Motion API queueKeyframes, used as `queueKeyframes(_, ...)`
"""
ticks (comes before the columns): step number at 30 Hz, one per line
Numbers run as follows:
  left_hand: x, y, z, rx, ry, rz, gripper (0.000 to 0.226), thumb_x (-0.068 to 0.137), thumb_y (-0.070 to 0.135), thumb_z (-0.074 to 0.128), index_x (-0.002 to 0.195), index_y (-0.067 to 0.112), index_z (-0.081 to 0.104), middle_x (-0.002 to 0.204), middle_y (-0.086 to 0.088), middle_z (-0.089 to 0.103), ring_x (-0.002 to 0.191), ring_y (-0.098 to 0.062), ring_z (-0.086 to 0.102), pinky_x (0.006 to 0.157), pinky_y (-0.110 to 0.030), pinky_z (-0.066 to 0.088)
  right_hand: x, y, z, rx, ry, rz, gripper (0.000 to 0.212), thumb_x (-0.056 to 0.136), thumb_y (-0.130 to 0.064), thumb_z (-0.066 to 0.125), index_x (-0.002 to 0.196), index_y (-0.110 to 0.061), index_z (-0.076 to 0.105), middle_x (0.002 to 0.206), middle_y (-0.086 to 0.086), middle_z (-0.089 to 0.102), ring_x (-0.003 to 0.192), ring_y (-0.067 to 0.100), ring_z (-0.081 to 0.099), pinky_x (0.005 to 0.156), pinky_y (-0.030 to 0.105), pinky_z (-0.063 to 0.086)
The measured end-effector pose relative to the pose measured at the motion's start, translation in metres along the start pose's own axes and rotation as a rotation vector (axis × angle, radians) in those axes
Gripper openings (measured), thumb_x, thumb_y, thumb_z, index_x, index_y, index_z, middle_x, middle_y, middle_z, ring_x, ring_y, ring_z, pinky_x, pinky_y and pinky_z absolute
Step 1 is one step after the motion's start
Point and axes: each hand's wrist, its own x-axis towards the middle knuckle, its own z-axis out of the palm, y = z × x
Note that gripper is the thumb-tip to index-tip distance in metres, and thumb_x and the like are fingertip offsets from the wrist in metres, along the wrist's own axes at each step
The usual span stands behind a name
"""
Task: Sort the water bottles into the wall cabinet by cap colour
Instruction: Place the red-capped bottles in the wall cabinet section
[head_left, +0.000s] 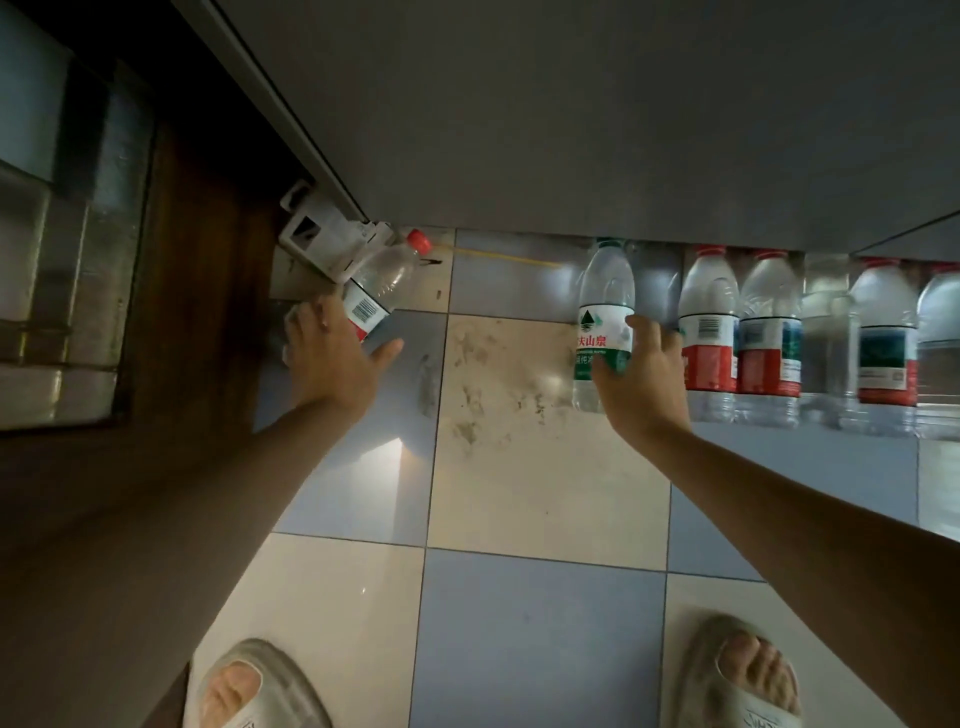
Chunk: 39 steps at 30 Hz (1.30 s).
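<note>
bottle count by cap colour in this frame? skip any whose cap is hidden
Red cap: 4, the tilted bottle in the left hand and three standing in the row.
Green cap: 1, the bottle in the right hand.
Total: 5. One more bottle at the right edge has its cap hidden.

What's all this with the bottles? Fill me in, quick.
A person is reaching down with both hands. The left hand holds a tilted red-capped bottle; the right hand grips an upright green-capped bottle. More red-capped bottles stand in a row on the tiled floor beside it.
</note>
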Motion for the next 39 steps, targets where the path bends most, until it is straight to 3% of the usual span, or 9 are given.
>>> queueKeyframes(7, 0.026, -0.024, 0.022, 0.201, -0.058, 0.065, 0.083, 0.086, 0.029, 0.076, 0.152, 0.008, 0.032, 0.148, -0.029, 0.036, 0.137, -0.045, 0.032, 0.109, -0.052, 0.033, 0.013, 0.011, 0.031, 0.043, 0.011, 0.070, 0.067, 0.095, -0.025, 0.067, 0.149, -0.019, 0.029, 0.133, 0.018, 0.043, 0.100, 0.029, 0.053, 0.086, 0.046, 0.055)
queueKeyframes(11, 0.011, -0.021, 0.029, 0.094, -0.213, -0.008, 0.092, 0.084, 0.038, 0.079, 0.153, 0.008, 0.025, 0.150, -0.028, 0.028, 0.138, -0.047, 0.029, 0.111, -0.054, 0.033, 0.008, 0.014, 0.034, 0.019, -0.072, 0.099, 0.069, 0.089, -0.026, 0.072, 0.145, -0.020, 0.031, 0.129, 0.017, 0.044, 0.097, 0.028, 0.049, 0.083, 0.048, 0.056)
queueKeyframes(15, -0.012, -0.011, 0.033, -0.024, -0.304, -0.041, 0.094, 0.085, 0.040, 0.078, 0.153, 0.009, 0.021, 0.144, -0.024, 0.036, 0.130, -0.040, 0.042, 0.107, -0.049, 0.039, -0.008, 0.015, 0.037, 0.059, -0.178, 0.097, 0.076, 0.085, -0.021, 0.077, 0.145, -0.022, 0.029, 0.122, 0.010, 0.041, 0.098, 0.022, 0.045, 0.060, 0.023, 0.047)
queueKeyframes(19, -0.035, 0.000, 0.039, -0.166, -0.409, -0.078, 0.093, 0.082, 0.038, 0.080, 0.151, 0.010, 0.023, 0.141, -0.020, 0.036, 0.127, -0.036, 0.044, 0.106, -0.047, 0.041, -0.025, 0.016, 0.046, 0.105, -0.213, 0.139, 0.077, 0.083, -0.020, 0.079, 0.143, -0.020, 0.030, 0.118, 0.006, 0.037, 0.097, 0.022, 0.045, 0.083, 0.036, 0.050)
queueKeyframes(24, -0.054, 0.000, 0.048, -0.258, -0.457, -0.078, 0.093, 0.079, 0.038, 0.084, 0.148, 0.013, 0.027, 0.137, -0.016, 0.038, 0.124, -0.034, 0.046, 0.108, -0.049, 0.043, -0.032, 0.019, 0.052, 0.126, -0.240, 0.159, 0.083, 0.080, -0.024, 0.082, 0.143, -0.022, 0.028, 0.116, 0.003, 0.036, 0.098, 0.024, 0.049, 0.079, 0.038, 0.051)
queueKeyframes(28, -0.042, 0.003, 0.046, -0.336, -0.417, -0.091, 0.093, 0.078, 0.042, 0.083, 0.148, 0.013, 0.030, 0.137, -0.016, 0.042, 0.125, -0.034, 0.047, 0.106, -0.052, 0.045, -0.015, 0.011, 0.049, 0.138, -0.205, 0.179, 0.094, 0.080, -0.038, 0.079, 0.152, -0.021, 0.021, 0.133, 0.008, 0.039, 0.118, 0.031, 0.050, 0.098, 0.051, 0.052)
queueKeyframes(32, -0.006, 0.026, 0.045, -0.385, -0.333, -0.042, 0.088, 0.084, 0.049, 0.076, 0.150, 0.011, 0.032, 0.141, -0.017, 0.045, 0.126, -0.033, 0.049, 0.101, -0.048, 0.048, 0.026, -0.010, 0.047, 0.149, -0.132, 0.202, 0.094, 0.080, -0.053, 0.071, 0.153, -0.024, 0.020, 0.138, 0.012, 0.039, 0.121, 0.036, 0.049, 0.097, 0.057, 0.050)
queueKeyframes(35, 0.018, 0.046, 0.050, -0.493, -0.305, -0.051, 0.071, 0.085, 0.040, 0.077, 0.141, 0.009, 0.044, 0.133, -0.013, 0.056, 0.116, -0.028, 0.057, 0.086, -0.035, 0.048, 0.051, -0.018, 0.051, 0.137, -0.079, 0.215, 0.079, 0.083, -0.050, 0.066, 0.146, -0.017, 0.033, 0.131, 0.012, 0.046, 0.116, 0.034, 0.052, 0.097, 0.055, 0.050)
queueKeyframes(39, 0.026, 0.056, 0.058, -0.557, -0.266, -0.113, 0.036, 0.087, 0.028, 0.075, 0.114, 0.011, 0.057, 0.099, -0.001, 0.061, 0.085, -0.018, 0.059, 0.061, -0.023, 0.039, 0.057, -0.021, 0.061, 0.142, -0.056, 0.201, 0.059, 0.088, -0.042, 0.062, 0.134, -0.009, 0.048, 0.122, 0.014, 0.055, 0.112, 0.035, 0.055, 0.098, 0.054, 0.049)
